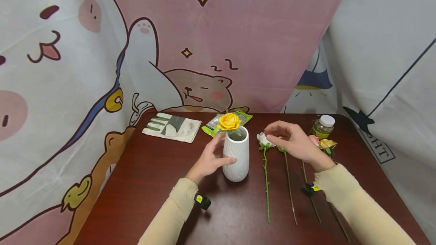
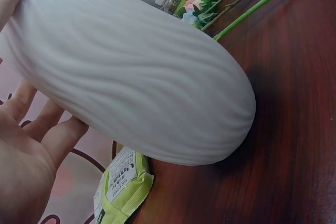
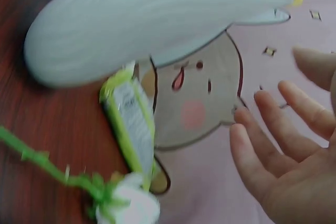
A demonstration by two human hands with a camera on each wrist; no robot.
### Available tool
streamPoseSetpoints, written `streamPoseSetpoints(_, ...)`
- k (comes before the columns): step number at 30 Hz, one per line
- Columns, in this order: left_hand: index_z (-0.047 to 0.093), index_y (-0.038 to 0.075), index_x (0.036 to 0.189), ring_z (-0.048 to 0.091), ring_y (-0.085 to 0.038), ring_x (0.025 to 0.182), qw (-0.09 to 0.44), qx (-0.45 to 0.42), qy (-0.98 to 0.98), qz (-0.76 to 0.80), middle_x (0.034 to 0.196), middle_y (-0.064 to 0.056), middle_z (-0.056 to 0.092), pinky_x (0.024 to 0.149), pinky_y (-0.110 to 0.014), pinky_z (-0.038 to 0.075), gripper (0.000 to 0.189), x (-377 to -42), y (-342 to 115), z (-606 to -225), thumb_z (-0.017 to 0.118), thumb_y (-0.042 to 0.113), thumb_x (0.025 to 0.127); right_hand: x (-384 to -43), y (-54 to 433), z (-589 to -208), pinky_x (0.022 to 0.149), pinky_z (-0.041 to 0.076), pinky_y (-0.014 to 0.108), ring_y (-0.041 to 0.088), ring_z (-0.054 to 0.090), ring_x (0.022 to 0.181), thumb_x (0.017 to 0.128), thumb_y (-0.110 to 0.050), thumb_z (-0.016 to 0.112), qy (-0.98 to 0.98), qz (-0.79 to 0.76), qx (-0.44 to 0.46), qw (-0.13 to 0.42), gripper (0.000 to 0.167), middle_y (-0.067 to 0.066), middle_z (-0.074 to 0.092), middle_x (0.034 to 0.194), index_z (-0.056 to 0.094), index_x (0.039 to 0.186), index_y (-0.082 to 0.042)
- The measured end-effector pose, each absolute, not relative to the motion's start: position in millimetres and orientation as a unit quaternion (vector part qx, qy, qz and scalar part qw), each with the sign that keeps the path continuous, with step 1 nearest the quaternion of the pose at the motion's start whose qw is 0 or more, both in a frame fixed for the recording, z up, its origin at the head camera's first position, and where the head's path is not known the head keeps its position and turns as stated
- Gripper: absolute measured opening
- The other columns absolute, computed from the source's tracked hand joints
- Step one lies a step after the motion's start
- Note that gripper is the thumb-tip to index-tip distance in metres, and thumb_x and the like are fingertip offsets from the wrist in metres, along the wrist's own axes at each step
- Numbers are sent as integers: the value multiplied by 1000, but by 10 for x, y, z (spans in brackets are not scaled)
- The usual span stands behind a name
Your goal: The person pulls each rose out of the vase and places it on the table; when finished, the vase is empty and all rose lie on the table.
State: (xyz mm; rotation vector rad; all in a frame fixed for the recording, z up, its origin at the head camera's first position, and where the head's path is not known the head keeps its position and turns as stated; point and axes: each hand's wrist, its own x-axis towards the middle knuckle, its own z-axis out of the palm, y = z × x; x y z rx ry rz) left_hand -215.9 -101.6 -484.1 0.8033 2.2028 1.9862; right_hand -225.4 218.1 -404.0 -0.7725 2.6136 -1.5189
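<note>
My left hand [image 1: 212, 158] holds a white ribbed vase [image 1: 237, 163], thumb on its near side and fingers round the far left. The vase stands upright on the table, a yellow rose [image 1: 229, 121] showing at its mouth. In the left wrist view the vase [image 2: 142, 72] fills much of the picture. My right hand [image 1: 293, 139] hovers just above a white rose [image 1: 265, 140] lying on the table. Its fingers are loosely bent and hold nothing; in the right wrist view they are spread apart [image 3: 283, 145]. The white rose [image 3: 128, 203] lies below that hand.
Right of the white rose lie several more long-stemmed flowers, including a yellow one [image 1: 327, 143] and a pink one [image 1: 314, 140]. A lidded jar [image 1: 323, 127] stands behind them. Behind the vase is a green packet [image 1: 208, 128]; folded gloves [image 1: 172, 127] lie at the back left.
</note>
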Motion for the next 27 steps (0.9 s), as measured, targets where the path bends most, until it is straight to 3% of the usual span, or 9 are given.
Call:
streamPoseSetpoints(11,47,16,154,60,-29,126,40,254,716,648,141,-11,63,97,-48,59,80,-2163,-1002,-4827,89,20,86,-2273,1694,-3923,97,57,30,38,62,128,104,-13,66,761,-579,-288,48,38,20,64,138,60,141,-4)
streamPoseSetpoints(21,46,18,156,60,-29,126,41,254,715,650,143,-11,62,99,-52,58,80,-2146,-1013,-4841,87,29,88,-2301,1419,-3816,100,56,32,32,61,132,105,-18,67,745,-586,-302,102,47,13,60,147,56,148,-4)
streamPoseSetpoints(27,47,16,155,60,-30,126,39,255,720,645,143,-13,61,98,-49,59,79,-2138,-1013,-4839,87,27,89,-2315,1303,-3709,108,52,46,26,57,135,103,-17,69,759,-558,-316,111,45,6,63,145,61,146,-9)
